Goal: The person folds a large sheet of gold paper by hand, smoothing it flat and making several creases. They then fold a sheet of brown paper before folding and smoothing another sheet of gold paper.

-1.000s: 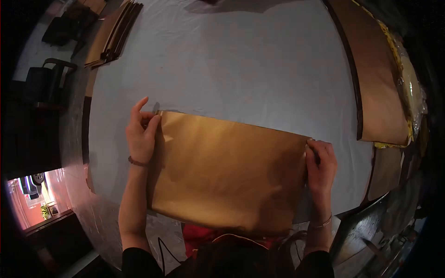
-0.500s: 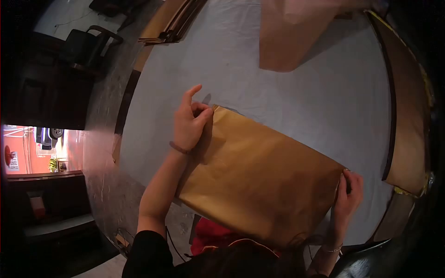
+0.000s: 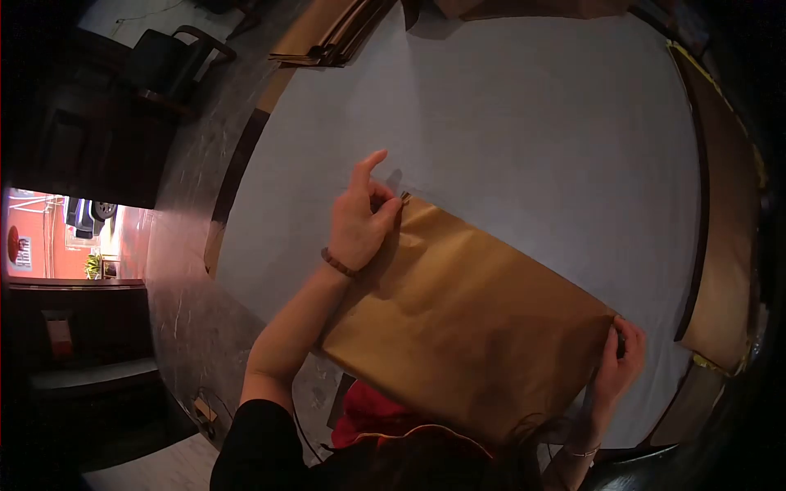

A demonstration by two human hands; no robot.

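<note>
A large piece of brown kraft paper point(image 3: 467, 311) lies slanted over the near side of the table, its lower edge reaching my lap. My left hand point(image 3: 360, 217) pinches its upper left corner between thumb and fingers, with the index finger raised. At that corner the paper is slightly bunched, and creases run down from it. My right hand point(image 3: 622, 356) grips the right corner, fingers curled round the edge. Between the two hands the upper edge runs fairly straight, sloping down to the right.
A pale cloth covers the table point(image 3: 532, 123). A stack of folded brown paper point(image 3: 340, 37) sits at the far left edge, and more brown paper point(image 3: 532, 8) at the far side. Brown board point(image 3: 725, 245) lines the right edge. A dark chair point(image 3: 168, 69) stands beyond on the left.
My view has shifted, so the table appears lower. The brown paper piece at the far side has moved away, nearly out of view. Both hands keep their corners; the left corner looks more crumpled.
</note>
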